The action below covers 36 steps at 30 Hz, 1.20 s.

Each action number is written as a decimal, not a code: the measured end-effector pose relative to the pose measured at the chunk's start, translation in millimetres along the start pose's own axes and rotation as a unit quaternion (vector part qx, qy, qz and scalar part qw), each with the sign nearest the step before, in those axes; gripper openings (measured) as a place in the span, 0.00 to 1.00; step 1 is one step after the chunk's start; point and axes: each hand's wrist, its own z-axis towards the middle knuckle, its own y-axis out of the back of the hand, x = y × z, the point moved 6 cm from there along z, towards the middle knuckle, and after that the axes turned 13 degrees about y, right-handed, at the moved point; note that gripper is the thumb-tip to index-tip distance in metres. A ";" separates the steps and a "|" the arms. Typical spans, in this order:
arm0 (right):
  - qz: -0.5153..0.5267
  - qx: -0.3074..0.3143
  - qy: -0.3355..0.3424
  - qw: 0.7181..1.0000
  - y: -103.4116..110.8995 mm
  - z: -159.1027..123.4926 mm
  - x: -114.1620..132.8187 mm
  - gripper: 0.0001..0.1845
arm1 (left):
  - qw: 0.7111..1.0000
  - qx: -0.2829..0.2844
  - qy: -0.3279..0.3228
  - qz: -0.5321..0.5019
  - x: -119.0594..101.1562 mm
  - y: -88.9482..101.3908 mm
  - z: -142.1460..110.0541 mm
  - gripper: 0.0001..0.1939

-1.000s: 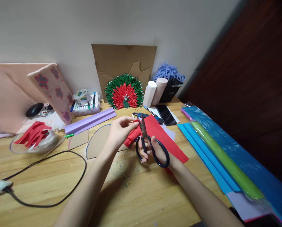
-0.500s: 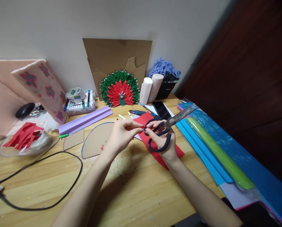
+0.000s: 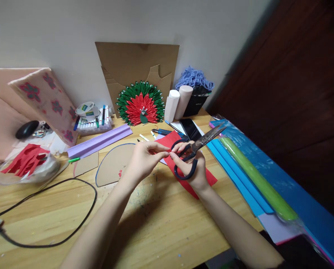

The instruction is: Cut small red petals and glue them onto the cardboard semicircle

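Observation:
My left hand has its thumb and fingertips closed in a pinch on a small red paper piece, mostly hidden by the fingers. The scissors hang in my right hand, blades pointing away to the upper right and handles around the fingers. My right thumb and forefinger also meet at the small red piece, touching it from the other side. Under both hands a larger red paper sheet lies slanted across the tabletop. Left of my left hand is a half-round cardboard piece with a blue edge.
A green-and-red paper peacock leans on a cardboard sheet. At left stand a bowl of red scraps and a looped black cable. Purple paper lies behind. Rolled green paper runs along the right.
The scissors have tilted slightly, their handles shifting left and down a little. Both hands stay pinched together at the small red piece. The whole view has shifted slightly.

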 end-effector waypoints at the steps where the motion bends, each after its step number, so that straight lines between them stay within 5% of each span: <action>1: 0.002 0.004 -0.001 1.000 -0.6 0.1 0.2 0.10 | 1.000 0.000 -0.002 0.005 0.3 -0.3 0.2 0.04; 31: 0.015 0.028 -0.070 0.997 4.1 4.1 -19.3 0.13 | 0.998 0.054 0.018 0.016 15.1 -6.8 8.0 0.15; 36: 0.004 0.018 -0.086 0.996 9.4 5.4 -28.0 0.13 | 0.981 0.137 0.052 0.127 40.2 -15.0 13.0 0.16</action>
